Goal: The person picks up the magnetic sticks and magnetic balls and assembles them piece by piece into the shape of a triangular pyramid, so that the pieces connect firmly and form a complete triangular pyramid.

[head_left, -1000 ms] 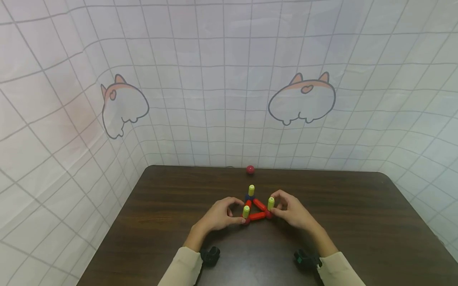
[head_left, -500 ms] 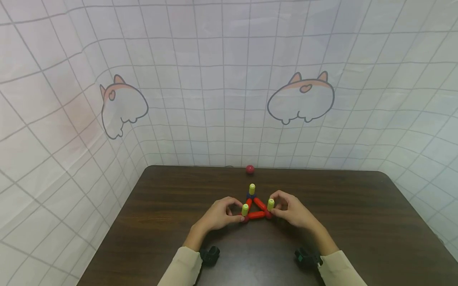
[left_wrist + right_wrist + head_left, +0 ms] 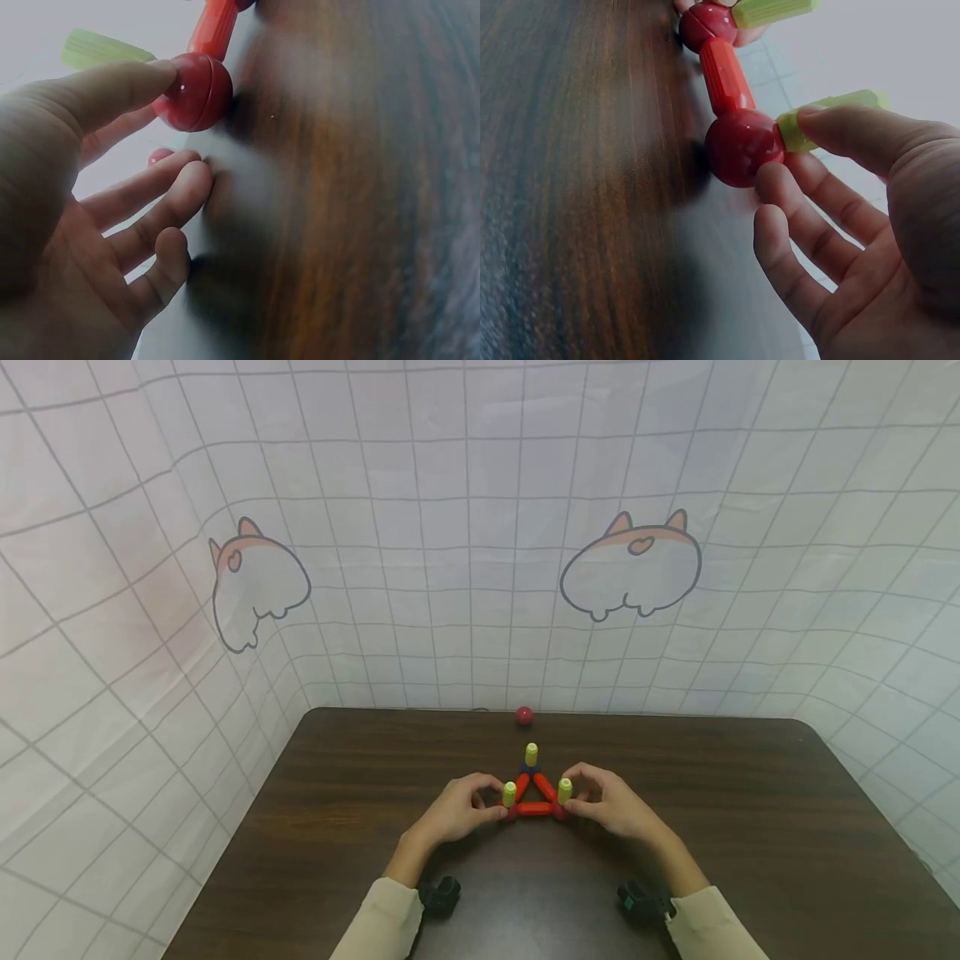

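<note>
A triangle of red rods (image 3: 535, 809) lies on the table, joined by a red ball at each near corner and a dark blue ball (image 3: 530, 768) at the far one. From each corner a yellow-green rod (image 3: 532, 754) stands upright. My left hand (image 3: 463, 808) pinches the left red ball (image 3: 196, 91) between thumb and index finger, its other fingers loosely bent beneath. At the right corner, my right hand (image 3: 613, 802) pinches the base of the yellow-green rod (image 3: 793, 133), with fingertips beside the red ball (image 3: 742, 147).
A loose red ball (image 3: 524, 716) sits at the far edge of the dark wooden table (image 3: 712, 802). Behind it hangs a white gridded curtain (image 3: 420, 568) with cartoon animal prints, which also runs along both sides.
The triangle has turned slightly clockwise under both hands. Its left corner has shifted away from me and a little left, and the far corner has moved a little right and farther back.
</note>
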Motion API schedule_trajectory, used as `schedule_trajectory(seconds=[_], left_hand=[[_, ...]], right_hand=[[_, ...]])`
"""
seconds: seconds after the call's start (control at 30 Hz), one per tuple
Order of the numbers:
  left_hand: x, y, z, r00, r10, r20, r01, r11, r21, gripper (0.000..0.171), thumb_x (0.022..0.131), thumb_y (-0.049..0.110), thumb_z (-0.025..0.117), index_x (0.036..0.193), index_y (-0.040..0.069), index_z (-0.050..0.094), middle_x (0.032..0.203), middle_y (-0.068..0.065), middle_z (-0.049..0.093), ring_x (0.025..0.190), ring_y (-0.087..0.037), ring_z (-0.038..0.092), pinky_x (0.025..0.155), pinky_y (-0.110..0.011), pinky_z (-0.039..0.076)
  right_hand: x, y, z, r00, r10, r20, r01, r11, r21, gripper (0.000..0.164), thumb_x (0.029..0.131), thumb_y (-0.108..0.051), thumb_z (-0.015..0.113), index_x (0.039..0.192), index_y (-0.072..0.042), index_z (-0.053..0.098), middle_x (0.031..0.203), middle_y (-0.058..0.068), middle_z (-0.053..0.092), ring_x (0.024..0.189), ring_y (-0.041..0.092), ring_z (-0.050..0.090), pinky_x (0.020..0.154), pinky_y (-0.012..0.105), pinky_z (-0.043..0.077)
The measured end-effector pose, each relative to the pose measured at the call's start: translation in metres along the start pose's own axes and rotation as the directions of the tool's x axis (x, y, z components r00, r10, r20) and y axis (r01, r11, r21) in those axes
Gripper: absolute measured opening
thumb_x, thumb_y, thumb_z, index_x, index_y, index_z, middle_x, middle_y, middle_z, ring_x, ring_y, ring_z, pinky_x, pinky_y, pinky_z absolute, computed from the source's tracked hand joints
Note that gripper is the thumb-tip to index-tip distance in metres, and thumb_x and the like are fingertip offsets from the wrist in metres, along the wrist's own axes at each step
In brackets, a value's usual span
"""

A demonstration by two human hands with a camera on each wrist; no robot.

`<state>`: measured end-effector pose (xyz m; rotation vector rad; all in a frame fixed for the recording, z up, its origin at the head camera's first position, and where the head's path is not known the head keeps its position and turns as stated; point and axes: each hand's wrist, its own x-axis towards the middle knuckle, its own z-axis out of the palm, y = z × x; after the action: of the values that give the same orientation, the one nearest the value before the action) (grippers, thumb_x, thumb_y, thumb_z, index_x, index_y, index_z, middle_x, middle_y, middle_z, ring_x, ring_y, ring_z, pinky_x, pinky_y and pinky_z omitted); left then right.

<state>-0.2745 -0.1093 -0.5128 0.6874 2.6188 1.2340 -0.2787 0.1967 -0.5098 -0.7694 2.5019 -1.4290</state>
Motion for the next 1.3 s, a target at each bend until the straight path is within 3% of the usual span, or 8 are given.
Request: schedule_trajectory(seconds=[0.2,0.43,0.63,0.9,1.3], left_hand=[[0.000,0.001,-0.003,1.000,-0.012,0.014,0.013,0.999,-0.051,0.025,0.095,0.034,0.074,0.119,0.026,0.070,0.114,0.004,0.070,0.083,-0.012,0.060,0.066,-0.027,0.050],[0.001,0.003,-0.004,1.000,0.011,0.013,-0.010,0.995,-0.098,0.027,0.099,0.032,0.069,0.123,0.020,0.071,0.113,0.000,0.073,0.090,-0.012,0.065,0.074,-0.028,0.053],[0.002,0.004,-0.002,1.000,0.015,-0.026,-0.017,0.997,-0.077,0.029,0.099,0.031,0.069,0.124,0.017,0.071,0.120,-0.002,0.071,0.090,-0.012,0.064,0.075,-0.027,0.053],[0.004,0.004,0.003,0.998,0.017,-0.059,-0.019,0.999,-0.029,0.030,0.099,0.032,0.069,0.124,0.018,0.073,0.111,-0.001,0.072,0.087,-0.010,0.060,0.074,-0.026,0.050],[0.007,0.005,0.008,0.998,0.000,-0.059,0.000,1.000,-0.007,0.032,0.099,0.034,0.067,0.127,0.020,0.072,0.106,0.001,0.068,0.087,-0.011,0.060,0.072,-0.027,0.050]], right_hand=[[0.000,0.001,0.000,1.000,-0.001,0.000,0.001,1.000,0.000,0.029,0.096,-0.021,0.073,0.121,-0.008,0.066,0.104,0.011,0.069,0.079,0.013,0.066,0.063,0.028,0.054],[0.001,0.000,0.001,1.000,-0.019,0.013,0.019,1.000,0.000,0.032,0.100,-0.022,0.068,0.126,-0.004,0.067,0.110,0.013,0.069,0.081,0.009,0.064,0.068,0.034,0.058],[0.002,-0.003,0.006,1.000,0.011,-0.003,-0.011,1.000,-0.005,0.033,0.099,-0.024,0.069,0.127,-0.007,0.067,0.113,0.014,0.069,0.080,0.009,0.064,0.067,0.032,0.058],[0.005,-0.006,0.013,0.999,0.018,-0.033,-0.019,0.999,-0.042,0.033,0.098,-0.025,0.069,0.126,-0.008,0.067,0.112,0.011,0.069,0.084,0.010,0.065,0.070,0.026,0.056],[0.005,-0.006,0.019,0.997,0.048,-0.053,-0.052,0.995,-0.086,0.029,0.097,-0.031,0.071,0.119,-0.012,0.070,0.099,0.004,0.063,0.067,0.008,0.059,0.058,0.026,0.051]])
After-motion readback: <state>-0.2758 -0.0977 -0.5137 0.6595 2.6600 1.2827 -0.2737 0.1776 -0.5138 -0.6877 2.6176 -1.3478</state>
